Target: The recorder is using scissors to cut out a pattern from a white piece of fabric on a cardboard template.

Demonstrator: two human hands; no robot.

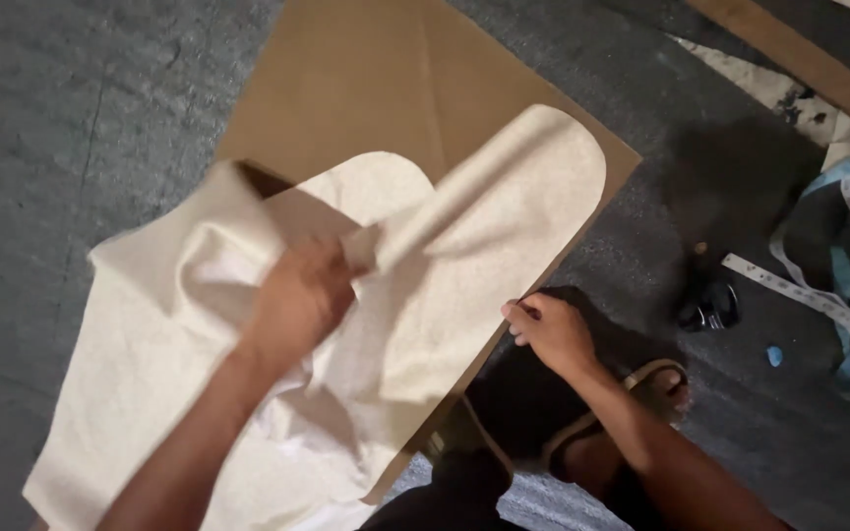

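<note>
- Dim, warm light overall; the grey floor looks dull and murky.
- The cream cloth is the brightest area, without glare.
- The left hand casts a soft shadow on the cloth below it.
- Dark shadow pools right of the brown cardboard.
- The raised cloth edge is blurred.
- The picture is soft throughout.

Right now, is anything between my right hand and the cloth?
Nothing visible. The right hand rests at the cloth's near edge, where it overlaps the cardboard, with no object between them. The left hand already grips a lifted fold of the same cloth.
</note>
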